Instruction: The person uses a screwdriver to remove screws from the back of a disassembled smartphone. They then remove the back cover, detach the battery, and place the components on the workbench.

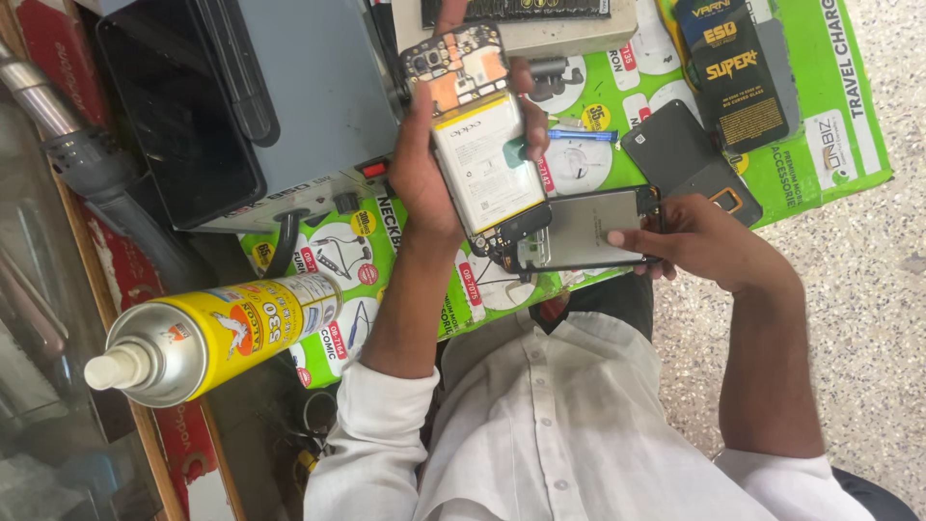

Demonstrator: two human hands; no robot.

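So the left hand (pixel 429 178) has its fingers (pixel 526 92) wrapped round the edges of an opened phone (pixel 480 135), back cover off, so you're looking straight at the white battery (pixel 487 164) with the circuit board (pixel 455 63) above it at the top end. Thumb side is on the left edge, fingertips curl over the right edge. It's held up in the air, tilted, above the worktop.

The right hand (pixel 709 241) is pinching a grey rectangular panel (pixel 584 230), looks like the phone's back or screen part, fingers closed on its right end with the index finger (pixel 632 236) lying flat on top. The panel's left end sits just beside the bottom end of the phone, maybe touching, can't tell for sure.

Under all that is a green printed sheet (pixel 810 154) with pictures of accessories. On it, well right of the phone, lies a dark phone cover (pixel 680 154) and a black and yellow packet (pixel 738 68). There's a blue-handled tool (pixel 584 136) just behind the left fingers.

Left side: a grey box-shaped machine (pixel 280 96), and nearer the camera a yellow spray can (pixel 217 338) lying on its side with a white nozzle. White shirt (pixel 569 425) at the bottom.
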